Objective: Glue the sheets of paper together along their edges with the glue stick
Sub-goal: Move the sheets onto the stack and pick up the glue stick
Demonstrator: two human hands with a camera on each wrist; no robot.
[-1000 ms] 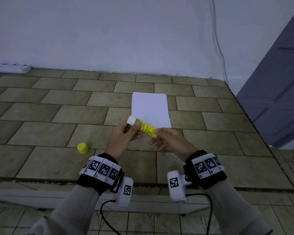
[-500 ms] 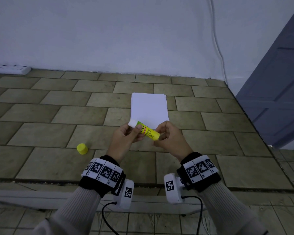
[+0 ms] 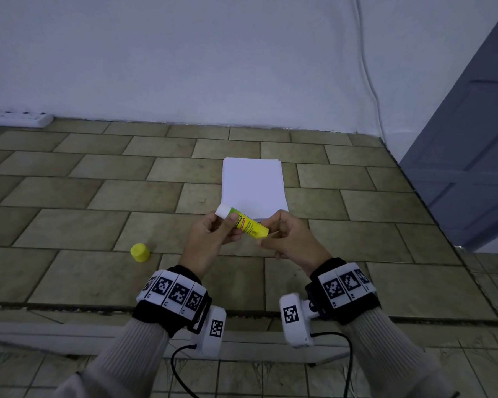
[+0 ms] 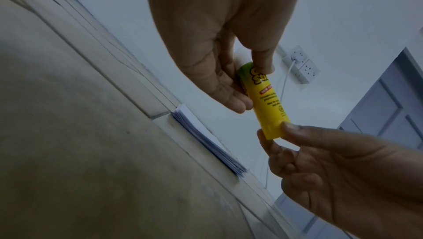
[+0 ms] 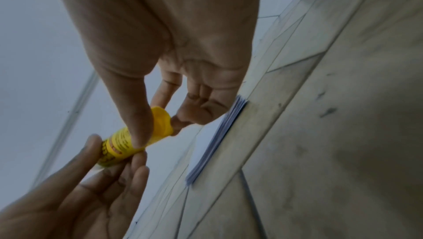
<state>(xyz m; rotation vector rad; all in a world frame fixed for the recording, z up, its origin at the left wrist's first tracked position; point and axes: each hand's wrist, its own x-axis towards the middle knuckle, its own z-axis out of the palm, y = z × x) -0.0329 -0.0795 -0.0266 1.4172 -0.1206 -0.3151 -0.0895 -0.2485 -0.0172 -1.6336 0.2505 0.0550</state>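
A yellow glue stick (image 3: 246, 224) with its white glue end bare is held in the air just in front of a stack of white paper sheets (image 3: 253, 186) that lies on the tiled floor. My left hand (image 3: 213, 235) grips the stick near the white end (image 4: 263, 87). My right hand (image 3: 282, 237) pinches its yellow base between thumb and fingertip (image 5: 160, 125). In both wrist views the paper stack (image 4: 201, 140) (image 5: 219, 138) lies flat below the hands.
The yellow cap (image 3: 140, 252) stands on the floor left of my hands. A white wall closes the far side, with a power strip (image 3: 15, 119) at its foot on the left and a cable (image 3: 368, 70) running down it. A grey-blue door (image 3: 472, 145) stands at the right.
My right hand has moved up to the stick's base and now pinches it. Both hands with the stick have drifted slightly toward the paper.
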